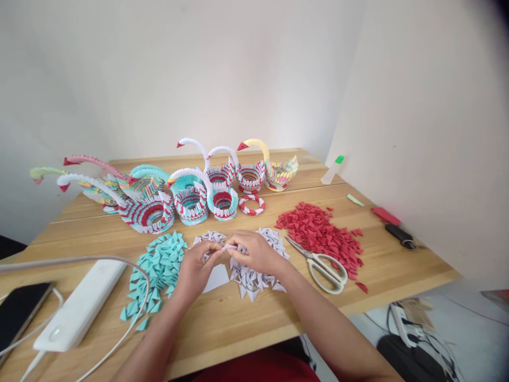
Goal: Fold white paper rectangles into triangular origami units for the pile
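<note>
Nearest on the wooden surface (254, 323), plenty is loose and unjoined: a heap of teal folded pieces (161, 268) at the left, pale lilac folded pieces (250, 278) around and under the hands, and a blank white slip (217, 278) between the teal and lilac heaps. The scissors (329, 273) lie to the right with no hand on them, just beside a large heap of red folded pieces (318, 233). Beyond these, a small red-and-white ring (260, 205) looks joined all round, but has nothing built on it. Farthest back stand several paper swans (135, 215), with bodies, necks and red beaks, which I judge complete. The work in the fingers seems at an early point, being only a small bit of paper.

As for the grip, the left hand (196, 269) and right hand (256, 252) are both closed narrow, fingertips nearly meeting, pinching a small pale paper piece (228, 247) just above the surface, between the two hands. Whether it is one piece or several, I cannot tell.
</note>
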Demonstrator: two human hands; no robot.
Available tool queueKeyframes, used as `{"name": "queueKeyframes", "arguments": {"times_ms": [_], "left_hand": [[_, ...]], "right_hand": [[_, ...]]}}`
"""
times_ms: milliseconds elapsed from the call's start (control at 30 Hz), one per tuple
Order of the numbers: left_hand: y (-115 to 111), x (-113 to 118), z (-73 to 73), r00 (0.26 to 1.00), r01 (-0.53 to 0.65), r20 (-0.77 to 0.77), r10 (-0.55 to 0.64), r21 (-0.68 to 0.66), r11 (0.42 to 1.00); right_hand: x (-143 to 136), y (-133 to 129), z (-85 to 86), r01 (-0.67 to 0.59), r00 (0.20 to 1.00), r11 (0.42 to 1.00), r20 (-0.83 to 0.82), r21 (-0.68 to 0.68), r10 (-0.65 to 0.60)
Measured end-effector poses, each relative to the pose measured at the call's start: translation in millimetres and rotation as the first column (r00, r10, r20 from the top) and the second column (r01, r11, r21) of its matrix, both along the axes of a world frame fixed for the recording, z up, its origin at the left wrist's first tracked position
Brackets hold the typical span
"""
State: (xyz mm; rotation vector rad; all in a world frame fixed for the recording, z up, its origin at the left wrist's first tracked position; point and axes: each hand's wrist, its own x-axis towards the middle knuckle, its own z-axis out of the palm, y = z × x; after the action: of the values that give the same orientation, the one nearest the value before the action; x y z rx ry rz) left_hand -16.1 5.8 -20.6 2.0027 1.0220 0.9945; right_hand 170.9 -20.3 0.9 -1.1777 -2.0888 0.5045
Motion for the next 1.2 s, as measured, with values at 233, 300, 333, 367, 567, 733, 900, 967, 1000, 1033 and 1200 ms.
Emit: {"name": "queueKeyframes", "arguments": {"times_ms": [233,300,333,367,567,733,900,967,1000,1033,1200], "left_hand": [[-0.8,-2.8,1.4,0.977,0.008,0.206,0.047,-0.261,0.965],[-0.8,-2.1,0.1,0.974,0.009,0.218,0.058,-0.295,0.955],[-1.0,-1.6,-0.4,0.974,0.013,0.220,0.057,-0.306,0.952],[-1.2,-0.9,-0.7,0.974,0.020,0.222,0.052,-0.314,0.949],[-3.1,1.5,0.6,0.977,0.032,0.207,0.039,-0.328,0.944],[-4.1,0.3,3.4,0.963,0.084,0.267,0.021,-0.373,0.924],[-4.2,1.0,4.3,0.961,0.085,0.277,0.028,-0.387,0.918],[-3.9,1.8,2.7,0.962,0.087,0.272,0.022,-0.382,0.920],[-3.7,2.2,1.4,0.965,0.081,0.262,0.021,-0.371,0.925],[-3.6,2.5,-0.1,0.970,0.064,0.242,0.023,-0.347,0.935],[-4.2,2.7,-7.9,0.993,-0.078,0.087,0.081,-0.041,0.996]], "right_hand": [[2.1,-0.6,3.9,0.028,0.970,0.986,-0.236,-0.164,-0.066],[1.3,-1.0,4.8,0.051,0.964,0.985,-0.250,-0.166,-0.091],[0.8,-1.2,5.0,0.062,0.963,0.985,-0.249,-0.162,-0.101],[0.2,-1.4,5.1,0.070,0.963,0.985,-0.246,-0.156,-0.108],[-2.6,-1.5,2.1,0.050,0.980,0.993,-0.184,-0.109,-0.069],[-3.9,-2.5,3.0,0.031,0.973,0.992,-0.223,-0.121,-0.057],[-4.7,-3.3,4.2,0.034,0.963,0.987,-0.258,-0.159,-0.075],[-5.3,-3.2,3.0,0.065,0.961,0.985,-0.255,-0.159,-0.105],[-5.5,-3.0,2.1,0.089,0.957,0.983,-0.258,-0.161,-0.129],[-5.7,-2.9,1.2,0.110,0.952,0.980,-0.267,-0.167,-0.153],[-6.1,-1.9,-2.3,0.127,0.936,0.972,-0.300,-0.198,-0.184]]}}
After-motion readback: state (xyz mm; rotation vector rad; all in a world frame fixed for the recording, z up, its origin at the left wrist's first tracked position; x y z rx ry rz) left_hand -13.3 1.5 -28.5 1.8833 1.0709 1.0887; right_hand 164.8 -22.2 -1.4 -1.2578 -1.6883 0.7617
